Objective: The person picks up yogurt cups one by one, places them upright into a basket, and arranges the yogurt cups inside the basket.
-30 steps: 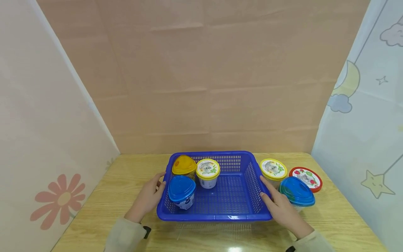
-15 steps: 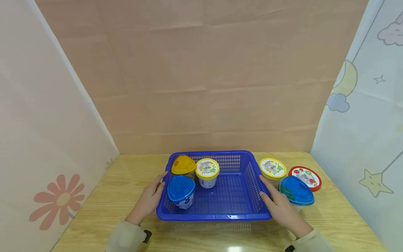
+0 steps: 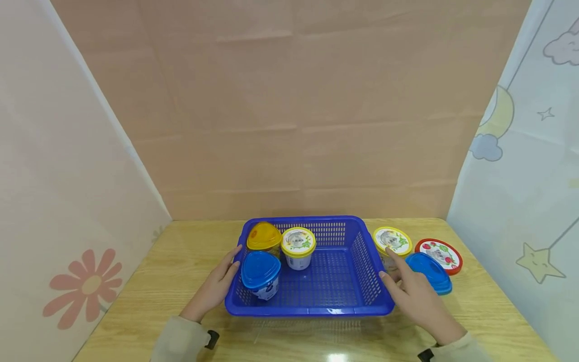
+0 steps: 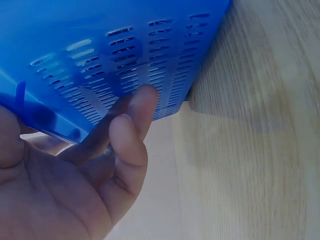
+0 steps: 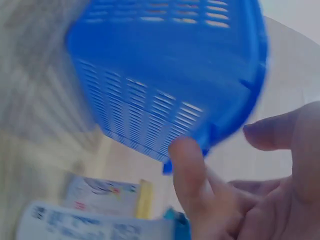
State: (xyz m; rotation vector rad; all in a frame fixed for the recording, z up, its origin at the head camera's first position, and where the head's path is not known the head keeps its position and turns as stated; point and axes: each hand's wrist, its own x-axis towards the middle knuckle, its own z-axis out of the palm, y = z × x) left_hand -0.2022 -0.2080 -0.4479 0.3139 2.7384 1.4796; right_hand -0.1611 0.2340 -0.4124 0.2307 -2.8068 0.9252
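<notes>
A blue plastic basket (image 3: 334,311) stands on the table. Inside, towards its left, are a yellow-orange-lidded cup (image 3: 264,236), a blue-lidded cup (image 3: 261,270) and a white cup with a yellow-rimmed lid (image 3: 298,240). My left hand (image 3: 212,289) grips the basket's left rim; in the left wrist view its curled fingers (image 4: 129,145) lie against the slotted outer wall. At the right rim my right hand (image 3: 418,299) has its thumb and fingers spread. The right wrist view shows that thumb apart from the rim and a blurred finger (image 5: 189,170) by the wall.
Right of the basket stand another cup with a yellow-rimmed lid (image 3: 392,241), a red-rimmed lidded cup (image 3: 441,255) and a blue-lidded cup (image 3: 431,274), partly hidden by my right hand. The wooden table (image 3: 149,301) meets a brown backdrop (image 3: 289,125) behind.
My right hand has loosened from the basket's right rim and shifted slightly right, covering more of the outside blue-lidded cup. My left hand, the basket and its cups look almost unchanged.
</notes>
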